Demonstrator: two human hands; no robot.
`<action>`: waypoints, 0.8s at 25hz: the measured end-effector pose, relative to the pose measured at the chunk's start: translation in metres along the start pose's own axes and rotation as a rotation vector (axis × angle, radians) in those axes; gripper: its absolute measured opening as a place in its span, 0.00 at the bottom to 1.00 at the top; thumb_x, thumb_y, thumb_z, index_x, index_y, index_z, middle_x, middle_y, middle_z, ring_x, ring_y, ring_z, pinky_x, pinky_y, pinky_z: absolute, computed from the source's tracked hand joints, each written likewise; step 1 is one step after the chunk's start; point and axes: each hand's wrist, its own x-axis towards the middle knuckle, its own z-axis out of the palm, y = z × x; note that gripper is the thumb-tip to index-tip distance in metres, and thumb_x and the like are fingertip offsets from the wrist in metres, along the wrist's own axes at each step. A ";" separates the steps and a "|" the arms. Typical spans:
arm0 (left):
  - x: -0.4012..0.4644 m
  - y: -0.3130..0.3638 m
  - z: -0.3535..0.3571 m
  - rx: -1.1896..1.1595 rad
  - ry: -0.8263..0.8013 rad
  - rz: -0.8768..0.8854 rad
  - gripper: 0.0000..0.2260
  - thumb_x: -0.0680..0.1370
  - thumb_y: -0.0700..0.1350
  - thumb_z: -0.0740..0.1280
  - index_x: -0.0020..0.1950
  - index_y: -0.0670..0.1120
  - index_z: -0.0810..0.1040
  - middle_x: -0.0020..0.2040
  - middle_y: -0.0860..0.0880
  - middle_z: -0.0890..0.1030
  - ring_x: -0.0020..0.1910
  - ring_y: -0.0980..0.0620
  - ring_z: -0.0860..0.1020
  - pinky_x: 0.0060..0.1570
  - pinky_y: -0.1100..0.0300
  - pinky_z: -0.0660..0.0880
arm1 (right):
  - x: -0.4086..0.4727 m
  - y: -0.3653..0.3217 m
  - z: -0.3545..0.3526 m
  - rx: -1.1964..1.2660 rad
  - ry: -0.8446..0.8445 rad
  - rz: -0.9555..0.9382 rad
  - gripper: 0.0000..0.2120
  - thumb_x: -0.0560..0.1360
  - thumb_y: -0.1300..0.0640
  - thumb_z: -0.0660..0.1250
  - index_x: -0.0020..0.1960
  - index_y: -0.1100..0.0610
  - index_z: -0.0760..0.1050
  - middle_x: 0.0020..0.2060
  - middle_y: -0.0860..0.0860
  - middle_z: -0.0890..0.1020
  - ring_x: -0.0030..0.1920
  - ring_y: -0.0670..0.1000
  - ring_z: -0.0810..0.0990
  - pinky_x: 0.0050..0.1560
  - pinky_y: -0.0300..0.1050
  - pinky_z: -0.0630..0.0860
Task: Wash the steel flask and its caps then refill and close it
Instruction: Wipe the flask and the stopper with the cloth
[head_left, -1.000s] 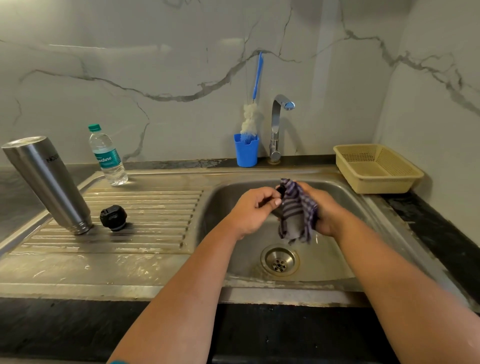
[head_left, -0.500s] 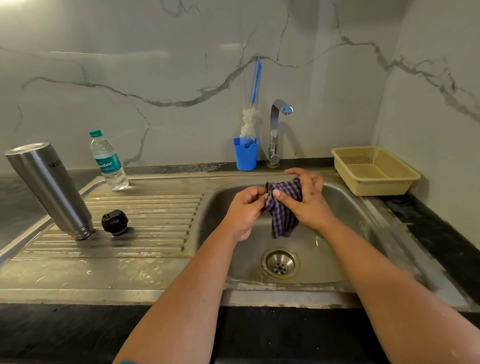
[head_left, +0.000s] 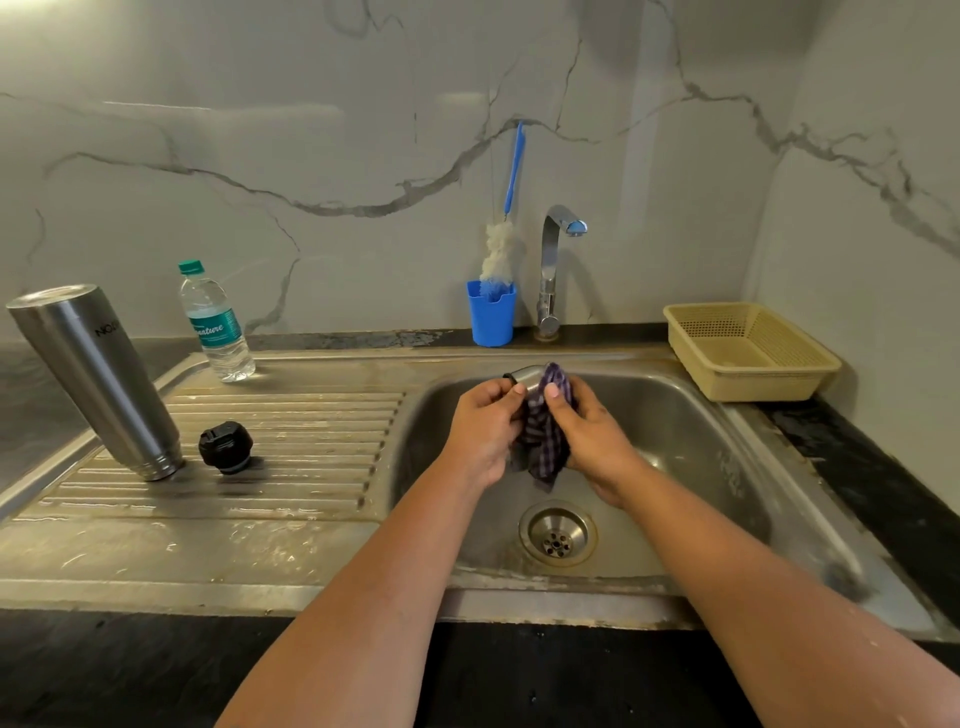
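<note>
The steel flask (head_left: 98, 379) stands upside down and tilted on the draining board (head_left: 280, 457) at the left. A black inner cap (head_left: 226, 447) lies beside its mouth. Over the sink basin (head_left: 675, 441), my left hand (head_left: 483, 431) grips a small steel outer cap (head_left: 527, 375), only partly visible. My right hand (head_left: 592, 436) presses a purple checked cloth (head_left: 545, 441) against the cap, and the cloth hangs down between both hands.
A plastic water bottle (head_left: 215, 322) stands at the back of the draining board. Behind the sink are a blue cup (head_left: 491, 314) holding a bottle brush (head_left: 501, 249) and the tap (head_left: 553, 270), which is not running. A beige basket (head_left: 748, 353) sits at the right.
Both hands have kept working the cloth around the cap, shifting slightly up and back over the basin. The steel cap now shows above the cloth. Flask and black cap have not moved.
</note>
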 end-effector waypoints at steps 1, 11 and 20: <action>-0.001 0.003 -0.001 0.000 -0.032 0.004 0.06 0.81 0.37 0.64 0.49 0.40 0.80 0.45 0.43 0.83 0.47 0.49 0.82 0.53 0.54 0.80 | 0.001 -0.002 -0.006 -0.057 -0.003 -0.021 0.22 0.75 0.38 0.63 0.68 0.39 0.66 0.61 0.46 0.76 0.61 0.49 0.75 0.63 0.55 0.74; 0.001 0.002 -0.010 0.133 -0.147 0.024 0.07 0.82 0.38 0.63 0.52 0.44 0.81 0.46 0.48 0.84 0.47 0.54 0.83 0.47 0.62 0.80 | -0.002 -0.019 -0.032 0.322 -0.140 0.215 0.20 0.76 0.48 0.67 0.63 0.59 0.75 0.52 0.59 0.84 0.51 0.56 0.84 0.47 0.50 0.80; 0.006 0.003 -0.009 -0.097 -0.091 -0.074 0.17 0.80 0.43 0.67 0.68 0.50 0.72 0.61 0.44 0.78 0.59 0.47 0.79 0.59 0.50 0.78 | 0.003 -0.010 -0.029 -0.532 0.096 -0.351 0.25 0.68 0.50 0.77 0.63 0.48 0.74 0.55 0.44 0.75 0.51 0.39 0.72 0.54 0.26 0.65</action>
